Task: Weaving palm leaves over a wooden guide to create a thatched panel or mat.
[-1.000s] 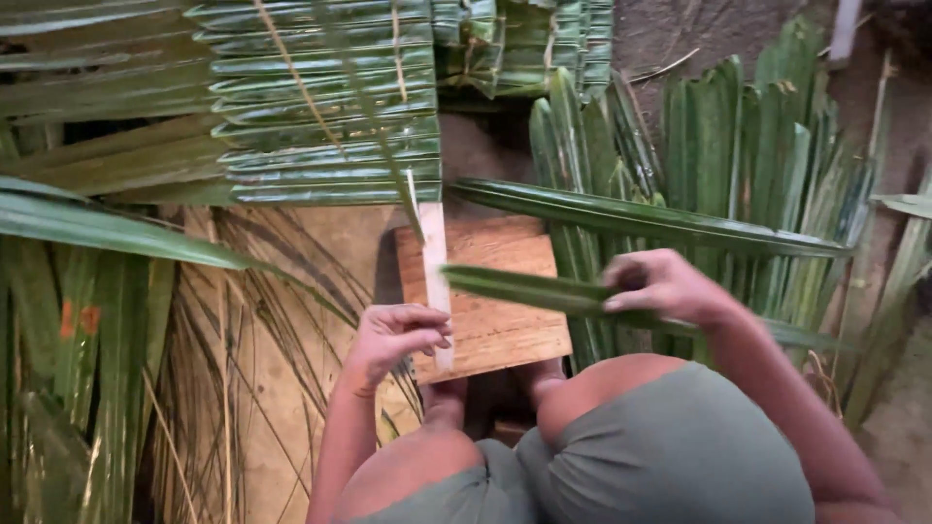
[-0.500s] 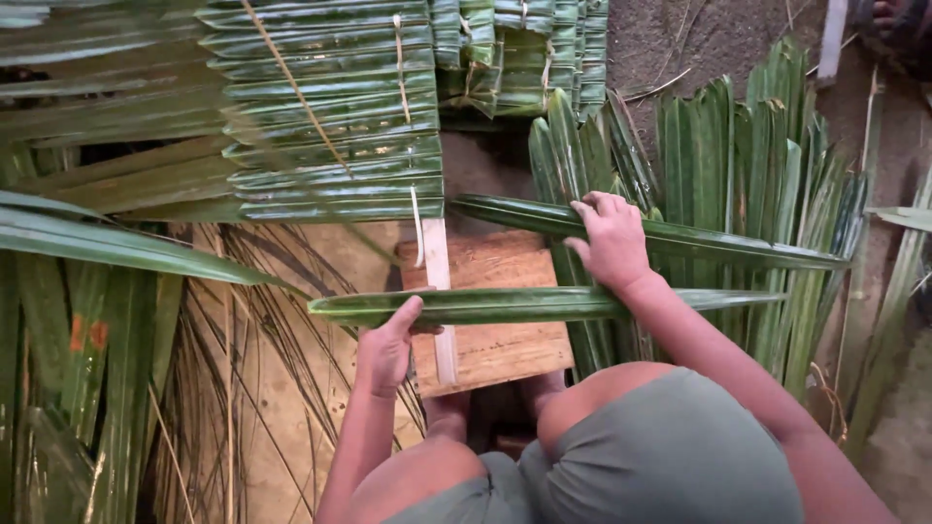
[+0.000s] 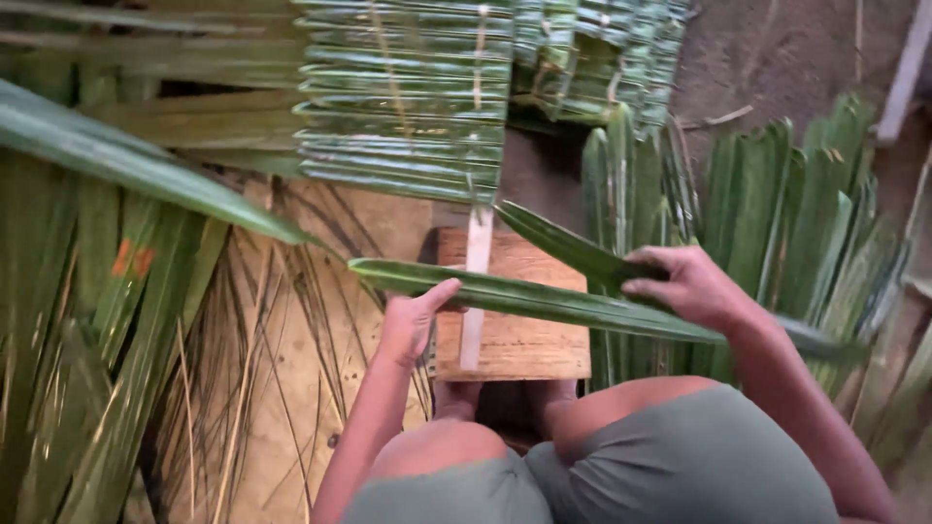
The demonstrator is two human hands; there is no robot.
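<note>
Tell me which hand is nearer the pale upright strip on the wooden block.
Left. The left hand sits just left of the pale strip, thumb nearly touching it. The right hand is well off to the right, past the wooden block, holding leaves.

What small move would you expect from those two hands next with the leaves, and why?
Probably laying the second leaf flat beside the first. The left hand pins one long green leaf across the wooden block and pale strip, while the right hand grips the second leaf at a slant, its tip pointing toward the stitched leaf panel.
</note>
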